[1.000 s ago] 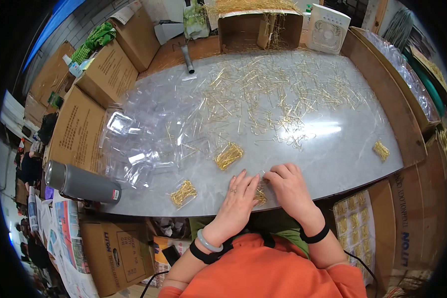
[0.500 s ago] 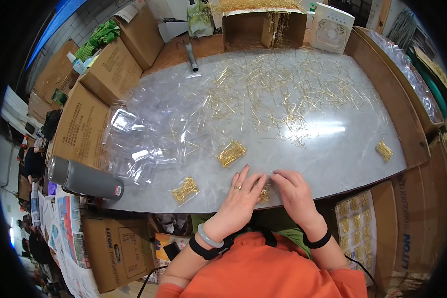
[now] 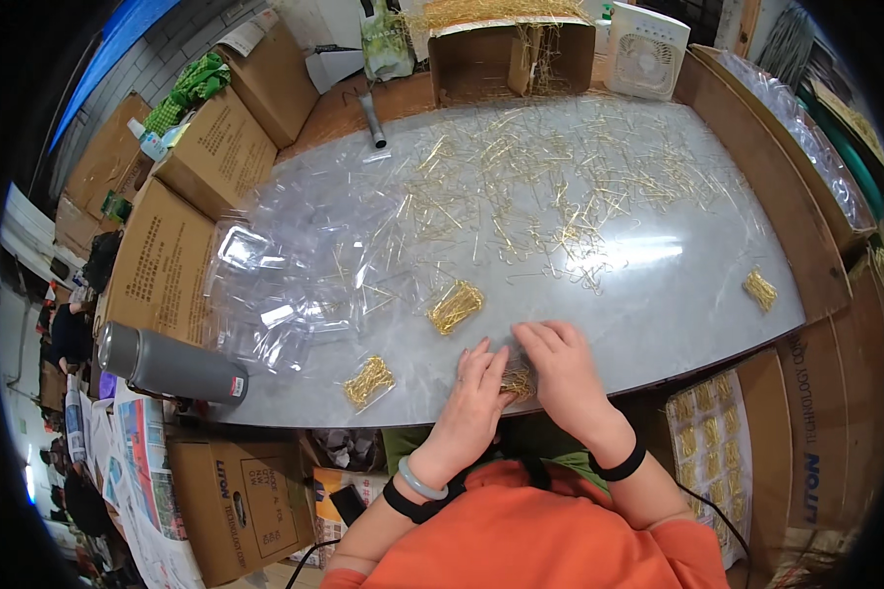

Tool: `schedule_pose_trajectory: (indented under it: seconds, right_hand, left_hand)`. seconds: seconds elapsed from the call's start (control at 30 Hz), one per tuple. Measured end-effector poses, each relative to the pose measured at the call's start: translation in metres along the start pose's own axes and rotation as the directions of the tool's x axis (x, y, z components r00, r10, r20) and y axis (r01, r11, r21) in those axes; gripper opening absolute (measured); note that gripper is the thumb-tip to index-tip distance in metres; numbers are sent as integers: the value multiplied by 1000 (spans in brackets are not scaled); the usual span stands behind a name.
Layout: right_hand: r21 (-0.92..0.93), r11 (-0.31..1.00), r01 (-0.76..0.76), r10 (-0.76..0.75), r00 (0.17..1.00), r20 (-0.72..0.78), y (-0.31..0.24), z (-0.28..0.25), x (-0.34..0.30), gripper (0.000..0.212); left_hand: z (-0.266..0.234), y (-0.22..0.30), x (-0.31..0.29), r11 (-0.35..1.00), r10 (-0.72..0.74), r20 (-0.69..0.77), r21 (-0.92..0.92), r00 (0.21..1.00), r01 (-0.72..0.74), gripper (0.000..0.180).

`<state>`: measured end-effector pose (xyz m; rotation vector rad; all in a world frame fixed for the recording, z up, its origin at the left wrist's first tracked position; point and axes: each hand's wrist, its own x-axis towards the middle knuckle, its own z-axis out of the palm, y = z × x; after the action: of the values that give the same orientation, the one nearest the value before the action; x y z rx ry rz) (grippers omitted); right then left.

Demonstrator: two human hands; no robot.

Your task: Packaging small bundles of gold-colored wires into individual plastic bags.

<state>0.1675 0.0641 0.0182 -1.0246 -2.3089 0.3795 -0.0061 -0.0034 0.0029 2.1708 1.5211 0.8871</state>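
Note:
A small clear plastic box filled with gold wire hooks [image 3: 520,384] lies at the table's near edge, partly hidden between my hands. My left hand [image 3: 469,395] grips its left side, thumb low against it and fingers drawn together. Along its upper right side, my right hand [image 3: 566,376] curls with the fingers together; its fingertips are partly hidden. Just beyond is a filled box of hooks [image 3: 455,308], with another filled box [image 3: 368,383] to the left and a third filled box [image 3: 759,290] far right. Loose gold hooks [image 3: 570,211] are scattered over the table's far half.
Empty clear plastic boxes [image 3: 290,280] pile up on the left, beside a grey bottle [image 3: 172,363]. Cardboard boxes [image 3: 162,250] line the left edge; a cardboard wall [image 3: 776,177] borders the right. At the back stand an open carton [image 3: 516,59] and a white fan [image 3: 646,54].
My left hand has drawn back and its spread fingers have come together, showing more of the hook-filled box. My right hand has shifted slightly left and away from me. The view has moved a little.

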Motion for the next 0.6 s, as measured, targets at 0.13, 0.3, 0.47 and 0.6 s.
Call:
schedule_pose_trajectory:
  seconds: [0.13, 0.3, 0.47, 0.6]
  right_hand:
    - [182, 980, -77, 65, 995, 70, -15, -3, -6, 44]
    - [203, 979, -33, 40, 999, -31, -17, -10, -15, 42]
    - [-30, 990, 134, -135, 991, -7, -13, 10, -25, 45]
    - [-20, 992, 126, -126, 992, -14, -10, 14, -25, 47]
  left_hand:
    - [1, -1, -1, 999, -10, -30, -32, 1000, 9, 63]
    - [3, -3, -4, 999, -18, -58, -42, 998, 16, 65]
    - [-6, -3, -3, 996, -24, 6, -85, 1000, 24, 67]
    - [-26, 0, -6, 993, -32, 106, -111, 994, 44, 68]
